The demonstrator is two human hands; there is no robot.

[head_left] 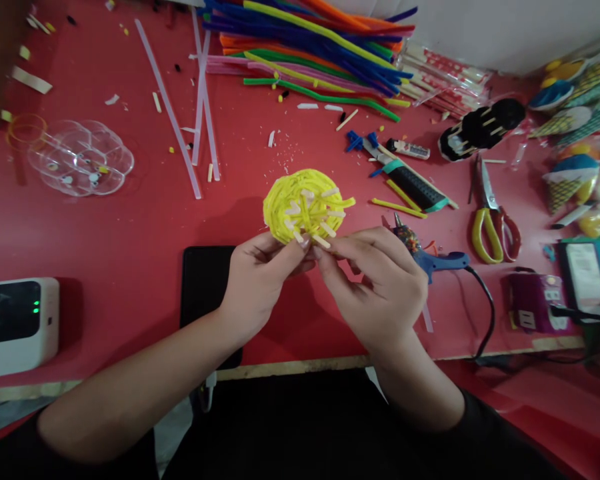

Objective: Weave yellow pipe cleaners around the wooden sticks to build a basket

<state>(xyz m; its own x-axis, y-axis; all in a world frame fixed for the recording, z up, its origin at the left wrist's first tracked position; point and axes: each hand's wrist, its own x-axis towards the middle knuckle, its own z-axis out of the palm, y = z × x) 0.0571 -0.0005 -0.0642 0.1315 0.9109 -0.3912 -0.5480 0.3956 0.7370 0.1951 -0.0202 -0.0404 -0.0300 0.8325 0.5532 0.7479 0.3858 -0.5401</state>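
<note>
A round yellow disc coiled from pipe cleaners (280,193) is held up over the red table, with several short pale wooden stick pieces standing across its face. My left hand (260,280) is closed on the disc's lower edge, thumb in front and fingers behind. At the lower right rim, my right hand (375,287) pinches a short wooden stick piece (321,241) between thumb and index finger; its tip touches the disc. A yellow pipe cleaner end (349,202) pokes out at the disc's right side.
Right of the hands lie a glue gun (430,260), scissors (490,220) and a utility knife (417,183). Pipe cleaners (310,47) are heaped at the back. Left are glue sticks (167,107), a clear flower-shaped tray (83,160), a black phone (207,280) and a white device (20,327).
</note>
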